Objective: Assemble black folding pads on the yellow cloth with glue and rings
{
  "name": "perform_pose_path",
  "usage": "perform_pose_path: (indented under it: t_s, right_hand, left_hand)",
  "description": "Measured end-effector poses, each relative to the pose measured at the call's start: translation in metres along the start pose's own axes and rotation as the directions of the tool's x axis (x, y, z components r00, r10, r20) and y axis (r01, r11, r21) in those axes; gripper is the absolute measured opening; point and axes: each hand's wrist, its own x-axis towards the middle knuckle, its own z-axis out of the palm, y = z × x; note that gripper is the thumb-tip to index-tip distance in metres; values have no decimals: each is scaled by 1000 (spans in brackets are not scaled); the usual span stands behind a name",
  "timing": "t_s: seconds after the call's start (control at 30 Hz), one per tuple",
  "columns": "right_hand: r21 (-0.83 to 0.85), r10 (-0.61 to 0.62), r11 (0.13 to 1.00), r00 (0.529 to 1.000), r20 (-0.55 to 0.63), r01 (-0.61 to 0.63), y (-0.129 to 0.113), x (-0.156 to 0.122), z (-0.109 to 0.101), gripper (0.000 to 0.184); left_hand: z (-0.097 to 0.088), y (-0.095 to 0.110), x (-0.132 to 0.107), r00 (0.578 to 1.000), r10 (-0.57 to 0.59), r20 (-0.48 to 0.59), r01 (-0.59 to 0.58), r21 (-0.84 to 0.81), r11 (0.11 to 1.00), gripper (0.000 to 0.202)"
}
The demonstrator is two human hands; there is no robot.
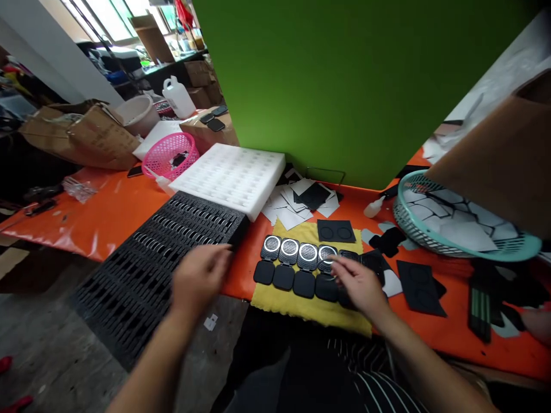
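Note:
A row of several black parts with round silver mesh rings [289, 248] lies on a yellow cloth [301, 307] on the orange table. My right hand [359, 284] rests over the right end of that row, fingers curled and touching the rightmost part [327, 255]; what it grips, if anything, is hidden. My left hand [200, 278] hovers over the corner of a black slotted tray [172, 252], fingers loosely bent, nothing visible in it. A black pad with two round recesses [336, 231] lies behind the row.
A white foam tray [232, 178] sits on the black tray. A teal basket [413, 221] of white pieces stands right, a pink basket [170, 155] left. Black and white cut sheets [301, 201] lie before a green board [344, 86]. Cardboard boxes [86, 135] stand far left.

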Motion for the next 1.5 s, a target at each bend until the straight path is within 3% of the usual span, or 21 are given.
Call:
perform_pose_path:
  t_s: [0.07,0.13,0.2,0.3,0.47,0.67,0.77,0.87,1.0,1.17,1.33,1.5]
  right_hand:
    - [-165,25,985,986,-163,-52,20,19,-33,42]
    - [-339,6,938,983,-186,-70,35,36,-55,42]
    - [-484,-27,874,992,-126,-37,43,49,-63,39]
    - [-633,-44,774,999,-24,19,45,58,-57,35]
    - [-799,-62,600,998,16,50,39,59,-47,35]
    - [-883,-116,460,992,41,91,40,60,-46,35]
    - [-878,-127,472,992,23,81,42,60,-46,36]
    - [-832,-173,549,985,-26,75,44,59,-51,38]
    - [-754,-213,655,969,-124,47,41,50,-63,37]
    - [-715,-221,699,957,-187,21,37,35,-73,36]
    - [-692,-266,719,943,-199,56,47,24,-77,34]
    - [-671,-253,738,950,-181,69,56,27,-76,28]
  left_hand:
    - [-32,-45,20,974,-176,-141,208,263,942,22]
    - [-50,-80,34,937,-348,-36,330,417,847,24]
    - [-56,-100,41,904,-418,91,330,472,817,24]
    - [-51,-104,42,910,-388,144,249,557,792,23]
    - [-48,-97,38,934,-292,206,113,605,788,21]
    - [-48,-95,37,908,-325,264,97,622,777,31]
    - [-49,-93,36,898,-353,262,116,632,766,31]
    - [-50,-94,35,900,-360,245,120,655,746,31]
    - [-49,-104,39,880,-413,234,156,678,718,33]
    - [-47,-116,47,879,-404,253,114,711,694,31]
    - [-54,-107,43,908,-315,277,72,636,768,26]
    - [-64,-105,35,916,-336,219,183,516,837,24]
